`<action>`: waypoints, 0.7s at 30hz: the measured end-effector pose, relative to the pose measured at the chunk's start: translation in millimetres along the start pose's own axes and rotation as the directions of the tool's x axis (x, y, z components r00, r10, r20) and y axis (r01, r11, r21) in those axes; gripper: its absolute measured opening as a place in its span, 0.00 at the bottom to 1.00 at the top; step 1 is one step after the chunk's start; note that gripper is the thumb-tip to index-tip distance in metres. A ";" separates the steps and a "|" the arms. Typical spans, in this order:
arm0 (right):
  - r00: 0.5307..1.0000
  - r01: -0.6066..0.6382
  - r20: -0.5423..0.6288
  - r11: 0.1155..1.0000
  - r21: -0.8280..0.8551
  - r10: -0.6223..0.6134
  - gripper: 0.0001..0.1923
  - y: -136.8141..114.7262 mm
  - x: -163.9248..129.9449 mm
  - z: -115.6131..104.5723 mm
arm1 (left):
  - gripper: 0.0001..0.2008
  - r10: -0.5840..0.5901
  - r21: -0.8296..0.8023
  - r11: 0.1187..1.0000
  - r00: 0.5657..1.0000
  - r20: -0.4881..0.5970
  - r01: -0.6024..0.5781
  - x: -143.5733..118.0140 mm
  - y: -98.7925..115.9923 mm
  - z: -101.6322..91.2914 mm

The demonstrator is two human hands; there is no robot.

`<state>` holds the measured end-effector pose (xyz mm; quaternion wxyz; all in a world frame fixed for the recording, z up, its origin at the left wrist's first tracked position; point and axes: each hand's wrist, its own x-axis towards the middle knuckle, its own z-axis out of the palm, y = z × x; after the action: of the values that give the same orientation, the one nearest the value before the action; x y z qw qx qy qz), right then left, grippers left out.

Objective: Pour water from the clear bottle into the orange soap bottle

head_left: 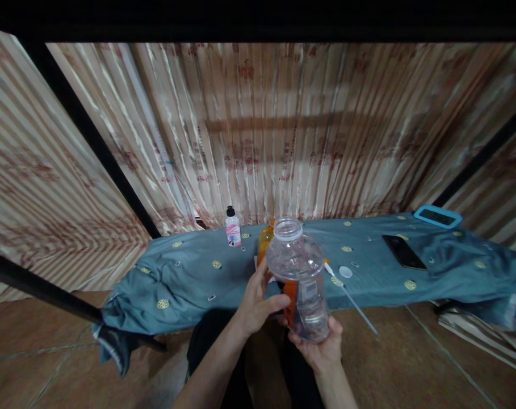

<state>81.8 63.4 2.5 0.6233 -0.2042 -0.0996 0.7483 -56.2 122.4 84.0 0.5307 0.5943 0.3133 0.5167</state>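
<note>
A person holds a big clear bottle [300,278] in both hands, up in the air in front of the near edge of the counter [189,278]. The bottle has no cap on, and its round mouth is open at the top. It has an orange label low on its side. It looks empty, and it leans a little to the left at the top.

The right hand [319,349] is under the bottle. Its palm cups the bottom, and its fingers [294,339] curl up around the base, gripping it. The left hand [258,304] is on the bottle's left side. Its thumb and fingers press against the label, so it grips the bottle too.

The counter is covered with a blue-green cloth [368,267] with small yellow spots. The cloth hangs down over the left end in folds.

A small white cap [345,272] lies on the cloth just to the right of the bottle. Next to it is a long thin stick [351,298] with an orange tip. It pokes out over the near edge of the counter.

An orange bottle [265,241] stands behind the clear one and is partly hidden by it. A small white bottle with a black cap [233,227] stands near the far edge, to the left.

A dark phone [405,252] lies flat toward the right end. A blue-rimmed thing [437,216] sits at the far right corner.

Striped cloth [258,130] hangs like a wall behind the counter.
</note>
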 end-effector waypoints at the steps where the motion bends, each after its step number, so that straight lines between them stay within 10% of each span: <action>1: 0.999 0.021 -0.032 1.000 0.005 -0.021 0.25 -3.1 -2.8 -1.2 | 0.43 0.067 -0.033 0.997 0.998 0.009 -0.067 5.0 -5.3 -5.2; 7: 0.977 0.124 -0.174 0.992 -0.009 -0.124 0.27 -20.8 -7.7 -25.5 | 0.43 0.228 0.392 0.916 0.921 -0.318 -0.091 60.4 -57.7 -32.6; 21: 0.929 0.153 -0.323 0.982 -0.113 -0.182 0.27 -36.3 4.1 -59.0 | 0.40 0.089 0.296 0.955 0.964 -0.249 -0.011 87.3 -136.5 -20.2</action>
<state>139.0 68.5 -36.5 0.6835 -0.3444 -0.0424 0.6421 -27.8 241.8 -23.7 0.3780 0.6012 0.4377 0.5515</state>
